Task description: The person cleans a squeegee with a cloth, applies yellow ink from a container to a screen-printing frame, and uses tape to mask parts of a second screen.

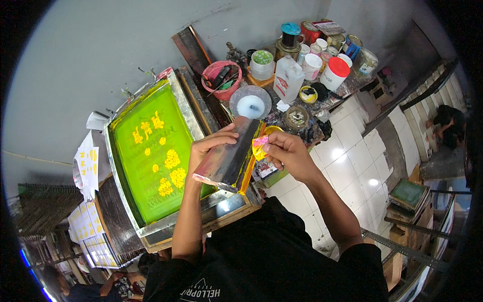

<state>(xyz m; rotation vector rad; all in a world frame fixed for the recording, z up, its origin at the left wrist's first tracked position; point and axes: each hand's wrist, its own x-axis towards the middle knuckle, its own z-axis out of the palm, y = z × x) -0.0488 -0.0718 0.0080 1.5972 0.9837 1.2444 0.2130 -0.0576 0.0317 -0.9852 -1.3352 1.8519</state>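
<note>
I see the left hand (210, 146) clamped on a wide squeegee (229, 160), the right hand (292, 155) pinching a small pink-and-yellow piece (259, 146) at the squeegee's three o'clock edge. The squeegee's nine o'clock holds the green screen (153, 157); twelve, a pink bucket (226, 94).

Left hand (206, 147): was wrapped in a grip, fingers pointing right.
Left forearm (187, 216): rose nearly upright.
Right hand (291, 157): pinched thumb to forefinger, other fingers curled.
Right forearm (329, 206): slanted up leftward.
</note>
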